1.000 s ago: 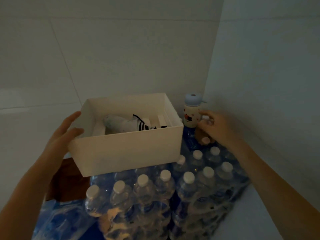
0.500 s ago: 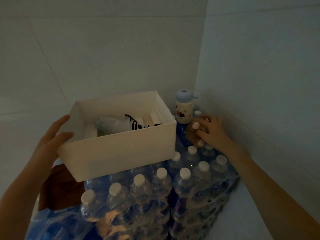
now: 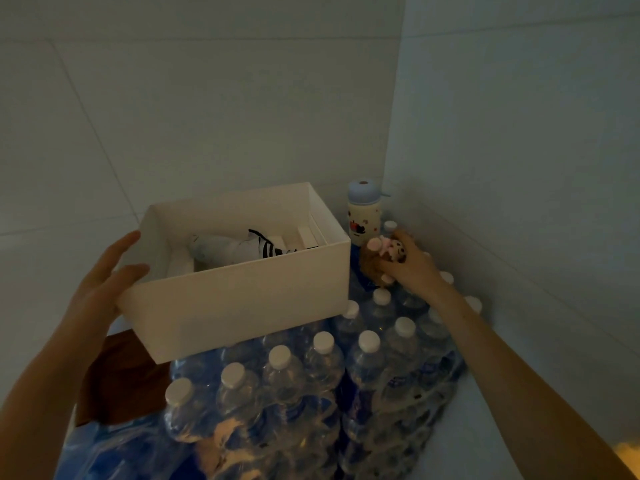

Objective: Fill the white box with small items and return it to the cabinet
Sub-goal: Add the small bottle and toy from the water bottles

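Observation:
The open white box [image 3: 239, 303] rests on top of a shrink-wrapped pack of water bottles. My left hand [image 3: 104, 278] grips its left wall, thumb over the rim. Inside lie a pale rolled item with a black-and-white striped end [image 3: 239, 249] and small white boxes [image 3: 306, 237]. To the right of the box, my right hand [image 3: 412, 265] is closed around a small brown plush toy with pink and white parts [image 3: 375, 252], lifted just above the bottle caps.
A small cream bottle with a pale blue lid [image 3: 363, 213] stands in the corner behind the toy. Water bottle packs [image 3: 311, 393] fill the foreground. A dark brown surface [image 3: 117, 379] shows at lower left. Tiled walls close in behind and on the right.
My right hand dropped from beside the cream bottle onto the plush toy, closed on it and raised it slightly. The left hand has stayed on the box.

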### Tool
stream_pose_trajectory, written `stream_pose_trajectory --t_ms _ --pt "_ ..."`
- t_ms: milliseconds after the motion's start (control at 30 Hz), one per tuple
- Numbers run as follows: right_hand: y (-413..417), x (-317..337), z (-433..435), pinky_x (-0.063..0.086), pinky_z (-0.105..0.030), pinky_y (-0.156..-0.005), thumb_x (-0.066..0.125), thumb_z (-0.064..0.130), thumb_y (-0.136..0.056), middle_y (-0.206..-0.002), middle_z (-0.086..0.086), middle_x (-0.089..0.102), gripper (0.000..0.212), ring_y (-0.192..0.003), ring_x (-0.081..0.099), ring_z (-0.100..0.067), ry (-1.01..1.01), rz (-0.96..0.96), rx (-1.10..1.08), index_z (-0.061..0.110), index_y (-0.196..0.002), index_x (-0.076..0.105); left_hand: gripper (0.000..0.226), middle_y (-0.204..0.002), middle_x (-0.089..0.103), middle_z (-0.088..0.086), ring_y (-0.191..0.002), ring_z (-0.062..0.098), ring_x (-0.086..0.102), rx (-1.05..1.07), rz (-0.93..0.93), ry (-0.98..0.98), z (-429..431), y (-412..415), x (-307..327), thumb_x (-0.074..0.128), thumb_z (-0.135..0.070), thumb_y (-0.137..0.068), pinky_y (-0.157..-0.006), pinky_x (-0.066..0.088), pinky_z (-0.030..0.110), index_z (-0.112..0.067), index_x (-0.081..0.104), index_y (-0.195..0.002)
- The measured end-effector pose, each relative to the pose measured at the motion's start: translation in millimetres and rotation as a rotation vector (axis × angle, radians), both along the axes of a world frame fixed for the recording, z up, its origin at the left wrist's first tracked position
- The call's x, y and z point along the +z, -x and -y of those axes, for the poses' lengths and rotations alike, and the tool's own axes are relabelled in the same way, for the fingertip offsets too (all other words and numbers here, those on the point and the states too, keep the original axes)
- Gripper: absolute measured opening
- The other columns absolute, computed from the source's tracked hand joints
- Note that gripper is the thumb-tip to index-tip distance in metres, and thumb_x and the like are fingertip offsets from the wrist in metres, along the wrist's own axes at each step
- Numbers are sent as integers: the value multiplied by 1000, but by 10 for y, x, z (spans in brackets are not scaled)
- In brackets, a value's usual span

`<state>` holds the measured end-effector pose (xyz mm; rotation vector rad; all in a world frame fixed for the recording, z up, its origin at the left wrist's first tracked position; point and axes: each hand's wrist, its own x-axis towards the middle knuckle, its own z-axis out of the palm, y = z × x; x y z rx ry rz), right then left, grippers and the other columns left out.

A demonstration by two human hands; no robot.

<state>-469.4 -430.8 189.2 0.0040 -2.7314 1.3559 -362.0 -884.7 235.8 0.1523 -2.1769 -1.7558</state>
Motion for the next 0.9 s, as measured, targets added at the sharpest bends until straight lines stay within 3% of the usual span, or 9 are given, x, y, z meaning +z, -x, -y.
stream_pose_trajectory --t_ms 167,267,367,433,533,633,733,833,900 --pt "-62 19 120 48 -37 -95 75 46 -71 -125 7 60 71 -114 56 -17 75 -27 88 40 -133 40 60 -136 51 -2 -108 26 60 7 1 5 15 -6 -10 65 -50 -66 -93 47 54 -56 51 -125" --pt "-114 37 153 48 -23 -75 78 41 -67 -104 19 60 54 -100 60 -10 200 -73 88 46 -112 48 60 -129 55 -10 -106 22 61 15 -4 2 20 -11 -23 65 -49 -67 -87 50 48 -55 51 -125" --pt "-172 60 161 48 -12 -66 78 33 -69 -100 22 61 48 -98 60 -3 393 -160 97 52 -102 50 60 -127 56 -13 -106 22 61 15 -10 8 28 -1 -31 64 -49 -68 -88 50 50 -55 51 -126" --pt "-198 119 154 51 -12 -71 79 32 -72 -102 26 63 47 -100 61 0 438 -220 107 53 -105 52 60 -128 56 -9 -106 24 61 8 -12 6 27 3 -31 64 -48 -67 -90 49 52 -54 52 -126" --pt "-195 313 138 52 -26 -86 74 29 -80 -114 21 59 48 -107 59 -7 430 -313 114 51 -115 48 58 -125 57 -10 -107 24 60 0 -17 7 -8 -18 -16 64 -47 -69 -90 48 50 -55 52 -125" --pt "-205 611 165 51 -15 -83 67 29 -88 -124 20 54 47 -111 55 5 378 -426 203 42 -129 48 49 -128 56 -2 -106 23 59 16 -28 13 -36 -21 -17 62 -38 -78 -91 48 48 -57 53 -121" --pt "-195 917 290 49 -13 -87 65 19 -90 -131 15 52 52 -114 50 13 354 -495 258 37 -135 47 46 -127 56 4 -100 20 61 30 -52 30 -34 3 -37 59 -22 -90 -87 48 45 -58 54 -119" --pt "-169 1195 530 49 -16 -89 70 17 -84 -131 10 54 58 -115 53 3 317 -538 304 38 -133 48 48 -133 54 1 -113 20 57 26 -53 39 -51 0 -25 58 -18 -92 -93 45 47 -58 54 -120" --pt "-135 1347 727 48 -19 -93 74 19 -79 -132 7 55 62 -117 55 -5 261 -555 361 35 -133 48 49 -133 52 -6 -108 3 57 32 -49 53 -88 -18 7 59 -19 -91 -86 48 33 -61 53 -117"
